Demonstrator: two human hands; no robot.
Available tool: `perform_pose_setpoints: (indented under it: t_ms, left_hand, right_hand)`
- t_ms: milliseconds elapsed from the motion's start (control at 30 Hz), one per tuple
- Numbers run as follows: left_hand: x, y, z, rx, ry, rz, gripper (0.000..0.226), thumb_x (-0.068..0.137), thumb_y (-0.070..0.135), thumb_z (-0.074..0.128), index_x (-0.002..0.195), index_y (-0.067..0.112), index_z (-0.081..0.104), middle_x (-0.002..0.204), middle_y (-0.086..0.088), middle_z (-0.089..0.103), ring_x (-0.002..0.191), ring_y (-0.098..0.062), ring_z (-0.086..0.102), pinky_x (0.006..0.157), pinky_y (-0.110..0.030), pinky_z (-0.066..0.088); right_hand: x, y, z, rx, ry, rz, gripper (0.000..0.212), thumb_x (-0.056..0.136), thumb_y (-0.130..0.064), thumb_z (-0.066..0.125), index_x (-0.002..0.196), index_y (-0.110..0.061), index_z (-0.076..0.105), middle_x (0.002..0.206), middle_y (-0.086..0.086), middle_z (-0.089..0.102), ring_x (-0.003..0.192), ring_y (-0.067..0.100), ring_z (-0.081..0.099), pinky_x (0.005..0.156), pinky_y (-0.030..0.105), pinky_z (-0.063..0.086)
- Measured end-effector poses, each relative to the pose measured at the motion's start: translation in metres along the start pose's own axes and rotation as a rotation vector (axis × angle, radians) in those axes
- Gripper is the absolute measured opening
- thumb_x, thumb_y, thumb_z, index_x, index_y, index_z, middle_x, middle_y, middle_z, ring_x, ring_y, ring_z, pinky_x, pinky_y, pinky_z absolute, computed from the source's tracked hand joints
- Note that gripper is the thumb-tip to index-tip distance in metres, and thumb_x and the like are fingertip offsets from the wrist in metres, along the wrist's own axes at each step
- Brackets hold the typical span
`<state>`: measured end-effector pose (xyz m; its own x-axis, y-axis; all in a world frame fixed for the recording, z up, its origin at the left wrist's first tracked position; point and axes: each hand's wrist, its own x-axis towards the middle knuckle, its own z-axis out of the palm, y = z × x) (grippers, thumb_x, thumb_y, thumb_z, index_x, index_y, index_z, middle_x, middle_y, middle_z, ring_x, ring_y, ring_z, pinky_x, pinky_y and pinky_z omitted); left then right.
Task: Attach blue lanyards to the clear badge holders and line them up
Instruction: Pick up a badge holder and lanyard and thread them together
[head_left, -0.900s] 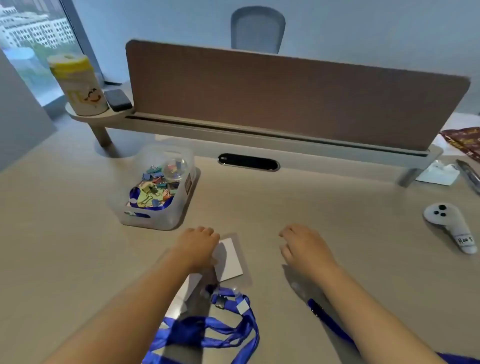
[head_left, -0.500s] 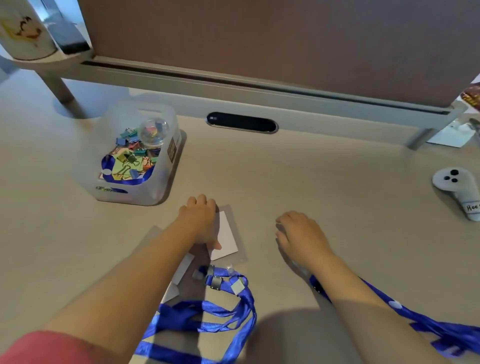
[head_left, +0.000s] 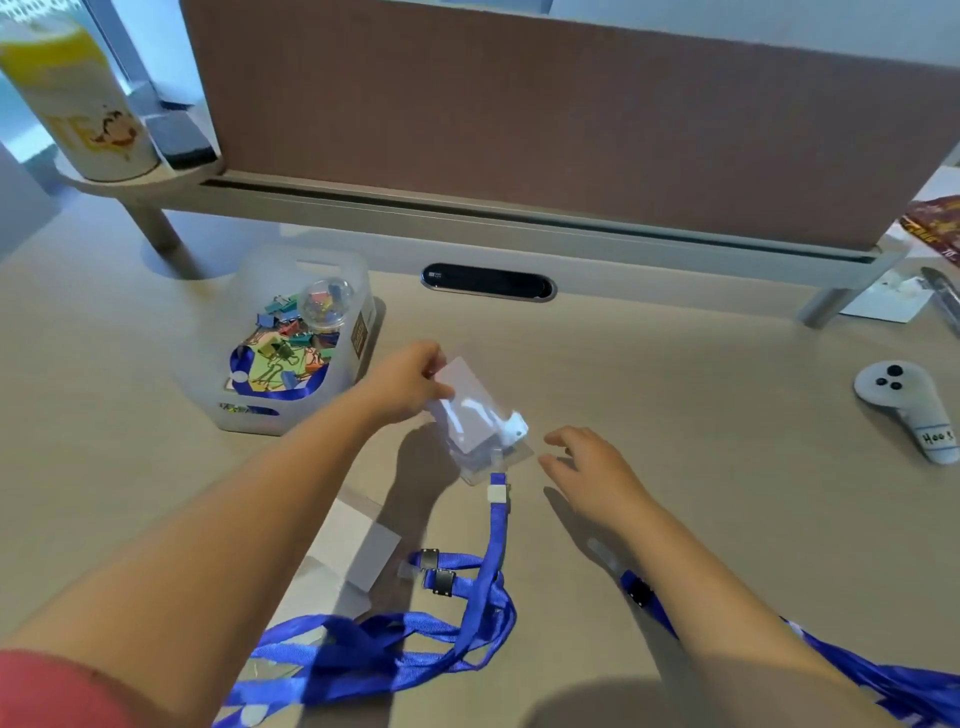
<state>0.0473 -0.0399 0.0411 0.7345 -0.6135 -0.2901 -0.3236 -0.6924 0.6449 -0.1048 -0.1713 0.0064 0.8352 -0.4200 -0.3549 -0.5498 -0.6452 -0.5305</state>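
Pinching the far end of a clear badge holder (head_left: 475, 415), the left hand (head_left: 410, 387) lifts it off the desk (head_left: 675, 441), tilted, with a white card visible inside. A blue lanyard (head_left: 493, 540) hangs from the holder's near end by a white clip and runs down to a loose heap of blue straps (head_left: 384, 649) on the desk between the forearms. The right hand (head_left: 592, 473) hovers just right of the holder, fingers loosely spread and gripping nothing; whether the fingertips touch the desk I cannot tell. Under the right forearm a second lanyard (head_left: 883, 675) trails off toward the lower right corner. Another holder with a white card (head_left: 363, 556) lies flat on the desk beside the left forearm, near the heap. At the left stands a translucent bin (head_left: 358, 291) of coloured binder clips with a blue strap in it. A white controller (head_left: 904, 405) lies at the far right. A brown divider (head_left: 519, 130) stands along the back, with a yellow-lidded canister (head_left: 72, 98) on the shelf at its left end.
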Motion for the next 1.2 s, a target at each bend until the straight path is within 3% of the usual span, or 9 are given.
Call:
perform_pose_setpoints:
  t_ms: [133,233,367,533,633,800,900,1033,1200]
  left_hand:
    - [-0.013,0.020,-0.025,-0.134,0.093,0.042,0.019,0.086,0.009,0.055,0.103,0.002,0.053,0.091,-0.009,0.056,0.084,-0.022,0.051,0.073,-0.027,0.041]
    - [-0.026,0.034,-0.041,-0.190,0.121,0.070,0.023,0.087,0.009,0.055,0.108,0.000,0.052,0.094,-0.009,0.054,0.087,-0.022,0.051,0.076,-0.030,0.040]
    - [-0.040,0.047,-0.060,-0.288,0.154,0.080,0.019,0.087,0.007,0.054,0.106,0.004,0.050,0.100,-0.010,0.054,0.092,-0.023,0.053,0.084,-0.035,0.047]
    - [-0.046,0.045,-0.080,-0.424,0.272,0.017,0.039,0.085,0.008,0.056,0.121,0.005,0.039,0.102,-0.012,0.051,0.090,-0.024,0.053,0.066,-0.022,0.047]
    - [-0.047,0.041,-0.088,-0.459,0.292,-0.060,0.050,0.085,0.009,0.057,0.129,0.006,0.032,0.100,-0.016,0.054,0.087,-0.024,0.055,0.067,-0.026,0.048]
    - [-0.052,0.044,-0.091,-0.312,0.329,-0.141,0.057,0.085,0.019,0.058,0.134,0.006,0.032,0.134,-0.019,0.045,0.115,-0.033,0.050,0.097,-0.043,0.044]
    - [-0.063,0.055,-0.091,-0.291,0.352,0.025,0.047,0.088,0.019,0.054,0.131,0.006,0.040,0.136,-0.016,0.047,0.121,-0.029,0.047,0.100,-0.040,0.040]
    - [-0.083,0.076,-0.085,-0.222,0.318,0.266,0.036,0.088,0.019,0.053,0.122,0.008,0.052,0.124,-0.012,0.059,0.105,-0.016,0.054,0.092,-0.030,0.044]
    - [-0.092,0.088,-0.074,0.092,0.319,0.332,0.042,0.085,0.027,0.057,0.125,0.014,0.051,0.128,-0.006,0.059,0.115,-0.019,0.054,0.095,-0.031,0.045]
  right_hand:
    - [-0.002,-0.021,-0.012,0.267,0.059,0.023,0.046,0.092,-0.024,0.049,0.136,-0.009,0.042,0.139,0.007,0.048,0.124,0.022,0.048,0.095,0.030,0.039]
    - [-0.004,-0.035,-0.022,0.384,0.043,0.005,0.047,0.091,-0.021,0.051,0.135,-0.009,0.042,0.130,0.006,0.050,0.119,0.022,0.050,0.094,0.033,0.042]
    - [-0.010,-0.052,-0.033,0.432,0.062,-0.062,0.015,0.091,-0.014,0.051,0.100,-0.005,0.059,0.092,0.004,0.057,0.089,0.019,0.052,0.079,0.030,0.041]
    - [-0.024,-0.073,-0.053,0.746,0.135,-0.100,0.016,0.092,-0.008,0.049,0.078,-0.009,0.058,0.067,0.004,0.058,0.059,0.013,0.053,0.058,0.019,0.050]
    - [-0.033,-0.086,-0.068,0.793,0.194,-0.141,0.022,0.093,-0.010,0.047,0.074,-0.015,0.056,0.064,0.002,0.057,0.051,0.011,0.043,0.042,0.010,0.040]
    - [-0.042,-0.113,-0.090,0.821,0.232,-0.199,0.024,0.093,-0.012,0.047,0.072,-0.016,0.059,0.062,-0.001,0.058,0.047,0.010,0.035,0.040,0.011,0.033]
    - [-0.045,-0.124,-0.095,0.772,0.230,-0.245,0.025,0.093,-0.013,0.047,0.072,-0.015,0.060,0.061,-0.001,0.057,0.048,0.009,0.036,0.040,0.011,0.033]
    - [-0.047,-0.132,-0.097,0.702,0.229,-0.250,0.020,0.094,-0.013,0.047,0.082,-0.008,0.062,0.061,-0.001,0.056,0.046,0.003,0.041,0.037,0.004,0.034]
    - [-0.048,-0.133,-0.098,0.649,0.179,-0.245,0.025,0.095,-0.012,0.044,0.076,-0.012,0.061,0.061,-0.002,0.056,0.050,0.009,0.037,0.041,0.010,0.033]
